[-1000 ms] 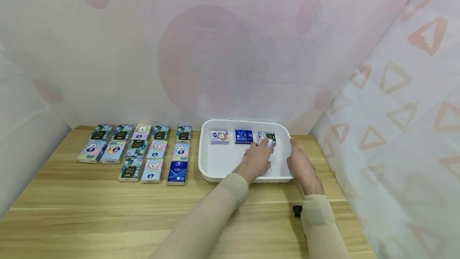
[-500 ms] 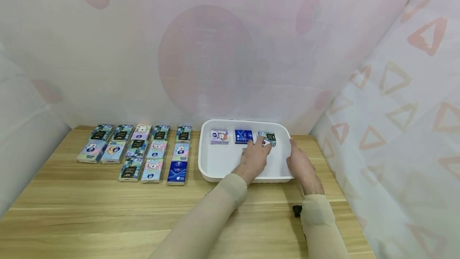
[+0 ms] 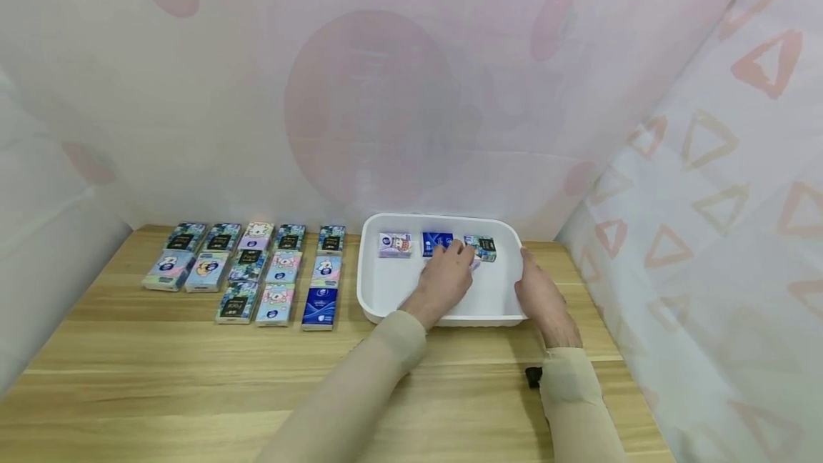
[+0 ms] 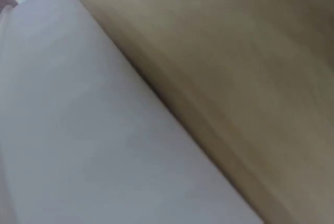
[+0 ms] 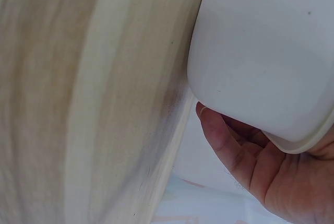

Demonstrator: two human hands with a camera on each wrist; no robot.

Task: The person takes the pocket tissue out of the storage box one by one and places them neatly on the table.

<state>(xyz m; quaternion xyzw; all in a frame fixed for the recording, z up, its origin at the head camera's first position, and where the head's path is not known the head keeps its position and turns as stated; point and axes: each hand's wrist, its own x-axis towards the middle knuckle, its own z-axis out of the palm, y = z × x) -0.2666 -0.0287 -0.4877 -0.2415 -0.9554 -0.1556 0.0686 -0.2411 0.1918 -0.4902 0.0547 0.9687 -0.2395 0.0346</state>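
Note:
My left hand (image 3: 445,276) reaches into a white plastic tray (image 3: 392,304), its fingers bent over a pale purple tissue pack (image 3: 475,264) that is mostly hidden beneath them. Behind the fingers, in a row along the tray's back, lie a purple cartoon tissue pack (image 3: 394,245), a dark blue tissue pack (image 3: 436,242) partly covered by the hand, and a green floral tissue pack (image 3: 481,248). The tray's right side is gripped by my right hand (image 3: 543,299); in the right wrist view its fingers (image 5: 229,148) curl under the tray's rim. The left wrist view shows no fingers clearly.
Left of the tray, several tissue packs (image 3: 275,304) lie in columns on the wooden table (image 3: 193,384), a dark blue pack (image 3: 319,308) nearest the tray. A small black object (image 3: 533,377) sits by the right sleeve. Printed sheets (image 3: 212,127) wall the back and sides.
My left hand has shifted left inside the tray, with the pale purple pack under its fingers, uncovering the green floral pack. My right hand stays on the tray's right side.

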